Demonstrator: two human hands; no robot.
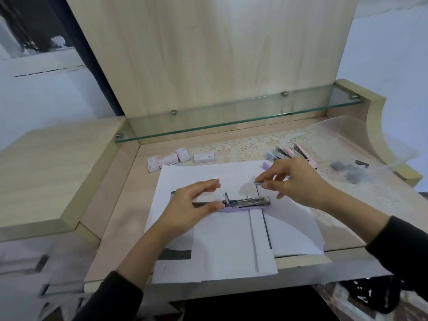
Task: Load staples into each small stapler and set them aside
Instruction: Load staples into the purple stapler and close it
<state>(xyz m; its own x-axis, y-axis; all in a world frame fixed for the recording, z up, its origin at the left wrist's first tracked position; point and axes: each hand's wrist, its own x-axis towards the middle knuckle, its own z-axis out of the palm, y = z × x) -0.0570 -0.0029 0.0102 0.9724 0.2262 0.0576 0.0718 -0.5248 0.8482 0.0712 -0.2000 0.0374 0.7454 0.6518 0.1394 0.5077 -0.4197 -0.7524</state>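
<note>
Head view: staple boxes (168, 160) lie beyond paper sheets (220, 246).

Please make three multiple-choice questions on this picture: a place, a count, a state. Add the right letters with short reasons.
1. Where is the opened lilac plastic stapler?
A. on the white paper sheets
B. on the glass shelf
C. in a drawer

2. How many small pink staple boxes lie by the paper?
A. two
B. four
C. seven

3. The right hand:
A. rests flat
B. pinches a thin metal staple strip
C. grips a box

Key: A, paper lies beneath; B, four lie together; B, fingertips pinch it.
</note>
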